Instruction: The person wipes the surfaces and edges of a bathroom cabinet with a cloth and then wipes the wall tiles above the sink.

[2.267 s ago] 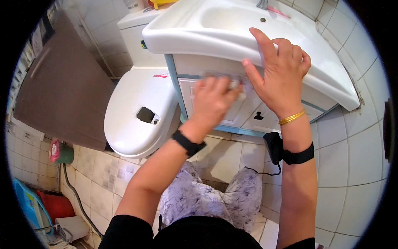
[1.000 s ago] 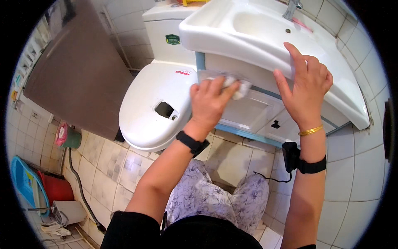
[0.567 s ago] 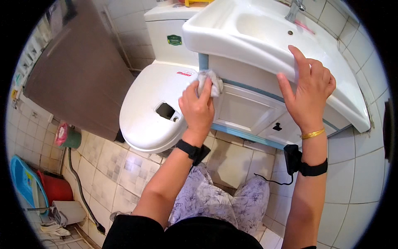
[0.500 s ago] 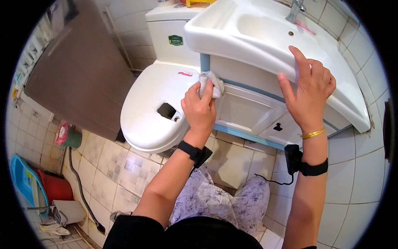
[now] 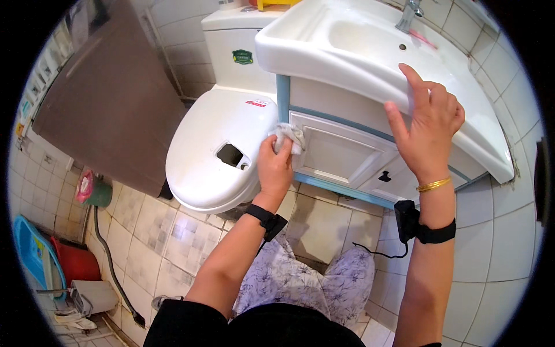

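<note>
My left hand (image 5: 276, 169) is closed on a crumpled whitish cloth (image 5: 288, 137), held against the left edge of the vanity cabinet (image 5: 338, 151) beside the toilet. The cabinet has white panel doors, blue trim and a small black handle. My right hand (image 5: 429, 124) has its fingers apart and rests at the front rim of the white washbasin (image 5: 324, 68), holding nothing. The white toilet lid (image 5: 199, 147) lies shut just left of the cloth, with a dark squarish opening in it.
A grey-brown panel (image 5: 110, 98) stands left of the toilet. On the tiled floor at left are a dark hose (image 5: 108, 260), a small green bin (image 5: 101, 194), a blue basin (image 5: 36, 248) and a red tub (image 5: 75, 263). A chrome faucet (image 5: 409, 16) rises behind the washbasin.
My left hand has slid the cloth down along the cabinet's left edge. The right hand has stayed at the washbasin rim.
</note>
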